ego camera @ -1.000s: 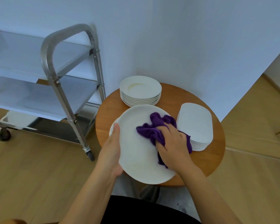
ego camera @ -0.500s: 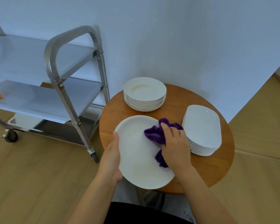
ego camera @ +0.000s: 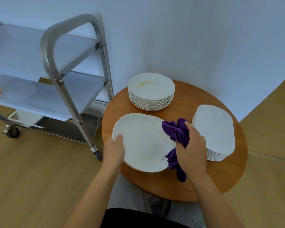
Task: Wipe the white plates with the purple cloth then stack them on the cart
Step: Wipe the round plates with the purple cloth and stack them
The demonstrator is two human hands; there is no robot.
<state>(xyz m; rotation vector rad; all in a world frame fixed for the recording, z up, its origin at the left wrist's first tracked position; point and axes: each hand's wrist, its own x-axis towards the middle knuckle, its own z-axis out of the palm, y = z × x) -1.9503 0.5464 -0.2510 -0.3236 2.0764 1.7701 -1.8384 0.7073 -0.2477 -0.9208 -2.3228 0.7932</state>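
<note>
Our left hand (ego camera: 114, 149) grips the near-left rim of the large round white plate (ego camera: 142, 142); our right hand (ego camera: 191, 146) clutches the bunched purple cloth (ego camera: 176, 131) at its opposite edge. We should judge the face clean, then carry it level to the steel cart (ego camera: 56, 66).

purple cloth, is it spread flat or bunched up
Bunched up: the purple cloth is crumpled in the right hand, with one end hanging below it at the plate's edge.
</note>
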